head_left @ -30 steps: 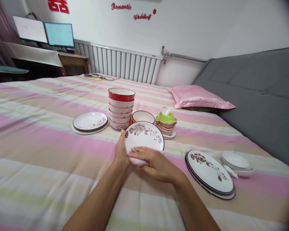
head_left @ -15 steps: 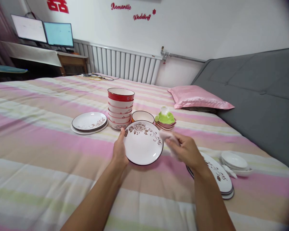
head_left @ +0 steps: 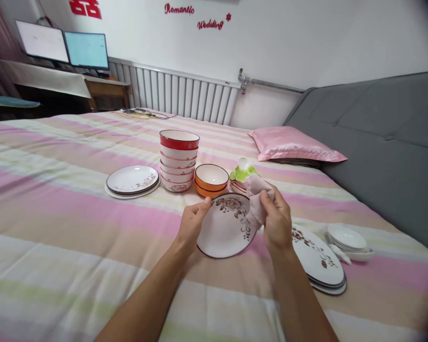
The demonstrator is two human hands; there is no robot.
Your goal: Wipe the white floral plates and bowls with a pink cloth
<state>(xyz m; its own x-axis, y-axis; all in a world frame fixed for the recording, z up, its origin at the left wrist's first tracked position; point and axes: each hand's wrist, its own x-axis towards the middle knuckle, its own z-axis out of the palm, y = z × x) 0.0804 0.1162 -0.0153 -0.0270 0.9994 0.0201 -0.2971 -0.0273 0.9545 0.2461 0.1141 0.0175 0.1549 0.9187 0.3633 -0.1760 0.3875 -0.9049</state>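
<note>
A round white plate (head_left: 223,232) with a dark rim and brown flower pattern is held tilted above the bed. My left hand (head_left: 191,223) grips its left edge, thumb on the upper rim. My right hand (head_left: 278,218) is closed on a pale pink cloth (head_left: 257,197), which lies against the plate's right rim. Just behind the plate stand two stacked orange bowls (head_left: 211,183). To their left rises a tall stack of bowls (head_left: 178,161), the top one red. Small pink dishes with a green leaf-shaped dish (head_left: 243,172) on top are partly hidden by the cloth.
Stacked plates (head_left: 132,180) lie on the striped bedspread (head_left: 74,247) at left. Oval plates (head_left: 321,259) are beside my right forearm, near small white dishes (head_left: 347,237) and a white spoon (head_left: 340,254). A pink pillow (head_left: 296,145) rests by the grey headboard (head_left: 378,123).
The plate has moved right and slightly toward me, showing more of the orange bowls. My right hand has brought the cloth from beside the plate onto its right rim.
</note>
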